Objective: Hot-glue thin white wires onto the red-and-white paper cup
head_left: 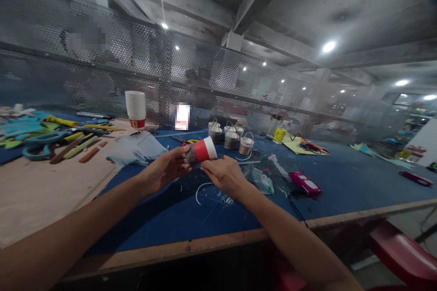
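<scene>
Cup (204, 149) lies tilted in the left hand (164, 170), gripped at its dark end, the right hand (228, 175) curled beside its white end, hold unclear — too hard a squeeze could dent it.

Forearms (99, 207) extended, converging; left fingers (180, 162) curled, right fingers (210, 170) bent.

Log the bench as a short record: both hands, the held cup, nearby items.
Left hand: grips the red-and-white cup by its dark-banded end
Right hand: at the cup's white end; exact contact unclear
Cup pose: tipped sideways, white end rightward
Cup stack: upright, left rear, before the mesh panel
Small handled baskets: grouped beyond the hands
Purple item: on the blue tabletop, right of both hands
</scene>
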Demonstrator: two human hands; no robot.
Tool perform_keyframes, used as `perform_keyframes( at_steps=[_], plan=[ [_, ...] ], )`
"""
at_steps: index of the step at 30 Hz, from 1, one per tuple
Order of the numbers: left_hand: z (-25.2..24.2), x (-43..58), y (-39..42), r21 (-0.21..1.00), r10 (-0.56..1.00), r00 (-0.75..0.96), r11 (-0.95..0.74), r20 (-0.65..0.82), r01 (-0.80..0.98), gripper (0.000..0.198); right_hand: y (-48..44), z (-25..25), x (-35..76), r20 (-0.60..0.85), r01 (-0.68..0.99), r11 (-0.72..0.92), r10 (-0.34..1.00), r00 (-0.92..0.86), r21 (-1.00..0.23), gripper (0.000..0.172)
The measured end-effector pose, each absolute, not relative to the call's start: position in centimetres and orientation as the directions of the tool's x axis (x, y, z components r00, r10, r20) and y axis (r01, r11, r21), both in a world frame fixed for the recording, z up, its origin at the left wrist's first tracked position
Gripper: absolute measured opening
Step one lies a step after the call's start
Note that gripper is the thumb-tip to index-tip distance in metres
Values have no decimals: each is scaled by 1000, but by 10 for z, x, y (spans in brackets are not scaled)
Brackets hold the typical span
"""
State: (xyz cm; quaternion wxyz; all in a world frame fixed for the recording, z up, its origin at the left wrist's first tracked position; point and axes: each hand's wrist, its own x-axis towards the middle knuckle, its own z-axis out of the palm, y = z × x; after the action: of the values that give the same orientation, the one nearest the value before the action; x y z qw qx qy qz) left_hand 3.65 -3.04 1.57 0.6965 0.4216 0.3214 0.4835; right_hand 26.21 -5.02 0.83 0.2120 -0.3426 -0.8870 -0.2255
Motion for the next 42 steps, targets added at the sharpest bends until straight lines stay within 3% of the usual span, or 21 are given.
perform_keyframes(
  at_steps=[10,15,19,23,25,30,35,42],
  plan=[
    [19,39,-34,881,937,338,235,-93,-411,19,-51,11,259,521,710,605,501,-692,361,17],
    [16,35,-27,864,932,344,264,-113,-429,21,-49,7,259,547,724,608,504,-668,324,29],
    [18,29,-23,851,924,373,266,-90,-453,28,-47,6,261,653,806,573,557,-513,145,43],
    [22,29,-27,863,918,389,255,-75,-436,32,-44,10,266,771,798,545,614,-170,-258,37],
    [23,32,-30,873,910,407,260,-79,-412,31,-42,12,267,751,700,603,644,-144,-383,38],
    [23,36,-35,926,917,392,207,-71,-316,44,-39,12,268,728,611,651,664,-173,-449,35],
    [20,36,-37,955,918,389,44,77,-293,38,-40,14,268,710,570,636,693,-123,-521,34],
    [17,35,-31,953,941,311,-38,136,-301,42,-38,13,266,616,446,584,783,-88,-678,33]
  ],
)
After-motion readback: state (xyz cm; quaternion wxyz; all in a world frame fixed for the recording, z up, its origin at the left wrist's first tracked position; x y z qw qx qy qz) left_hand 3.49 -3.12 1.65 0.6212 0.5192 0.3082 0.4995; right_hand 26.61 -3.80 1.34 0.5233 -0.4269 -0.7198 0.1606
